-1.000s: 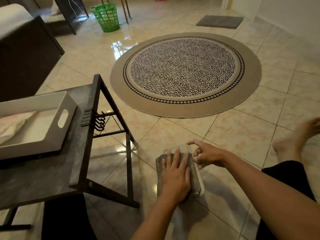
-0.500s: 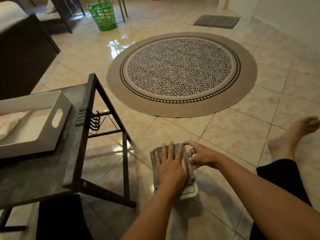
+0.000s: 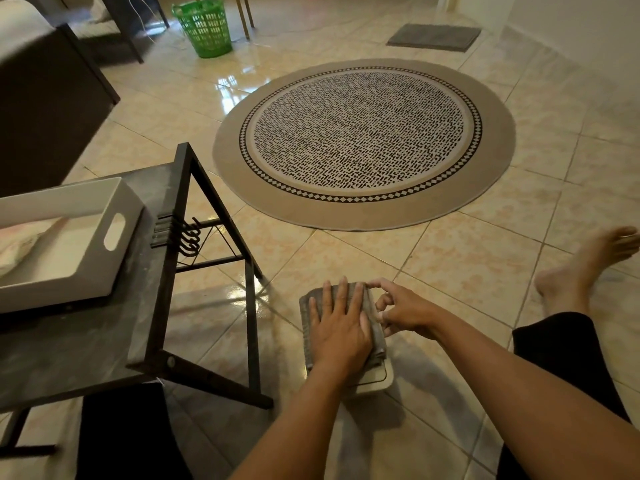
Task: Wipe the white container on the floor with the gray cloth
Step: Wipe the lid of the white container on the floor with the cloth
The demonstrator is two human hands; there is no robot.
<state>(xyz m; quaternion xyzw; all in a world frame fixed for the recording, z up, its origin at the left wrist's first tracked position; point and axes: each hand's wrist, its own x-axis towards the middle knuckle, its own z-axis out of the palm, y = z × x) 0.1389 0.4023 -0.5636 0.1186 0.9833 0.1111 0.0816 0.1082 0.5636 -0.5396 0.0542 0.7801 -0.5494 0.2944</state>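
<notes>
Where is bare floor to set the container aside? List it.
Bare tiles lie between the round rug and the hands, and between right hand and foot. Crowded leftward: the black table's legs stand near the gray cloth.

since a second ago the left hand [image 3: 341, 327] has pushed the gray cloth [image 3: 375, 322] toward the far end of the white container [image 3: 379, 379], exposing its near end; the right hand [image 3: 401, 308] has shifted onto the cloth's right edge

I see the cloth [image 3: 341, 327] lying on the container [image 3: 375, 379] on the floor [image 3: 450, 265], worktop [image 3: 86, 341] left, rug [image 3: 363, 143] beyond.
</notes>
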